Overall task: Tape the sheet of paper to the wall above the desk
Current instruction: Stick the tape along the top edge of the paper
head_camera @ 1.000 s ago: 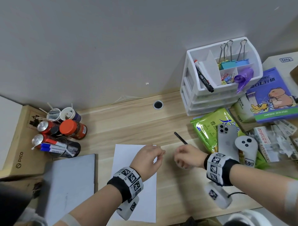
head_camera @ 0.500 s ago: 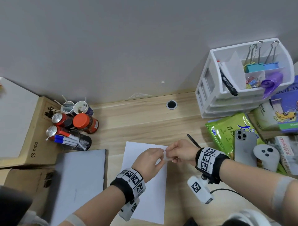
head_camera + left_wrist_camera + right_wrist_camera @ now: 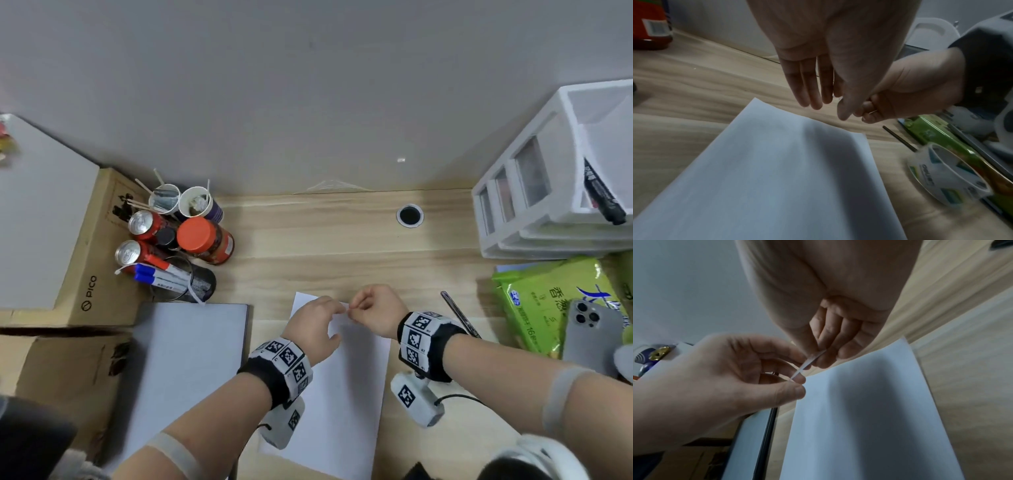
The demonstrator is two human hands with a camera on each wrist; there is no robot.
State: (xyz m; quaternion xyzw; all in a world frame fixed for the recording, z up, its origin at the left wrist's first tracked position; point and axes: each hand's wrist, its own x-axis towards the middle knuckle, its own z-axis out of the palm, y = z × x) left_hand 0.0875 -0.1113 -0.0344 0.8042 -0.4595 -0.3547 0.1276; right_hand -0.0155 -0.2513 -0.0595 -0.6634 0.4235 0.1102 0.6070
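A white sheet of paper (image 3: 346, 394) lies flat on the wooden desk (image 3: 325, 253), below the grey wall (image 3: 308, 102). Just above its top edge my left hand (image 3: 339, 310) and right hand (image 3: 354, 308) meet. Between them they pinch a short strip of clear tape (image 3: 807, 361): the right hand (image 3: 818, 353) holds its upper end, the left hand (image 3: 797, 382) its lower end between thumb and forefinger. In the left wrist view a roll of clear tape (image 3: 947, 175) stands on the desk to the right of the paper (image 3: 787, 170).
Cans, a red-lidded jar (image 3: 205, 240), cups and a mesh pen holder (image 3: 191, 281) crowd the back left by a cardboard box (image 3: 92, 260). A grey tablet (image 3: 185, 370) lies left of the paper. At right are white drawers (image 3: 548, 205), a green packet (image 3: 541, 301), a phone (image 3: 589, 332) and a black pen (image 3: 459, 318).
The hands were apart a second ago. My right hand moved left to meet the left one over the paper's top edge, and both now hold the tape strip.
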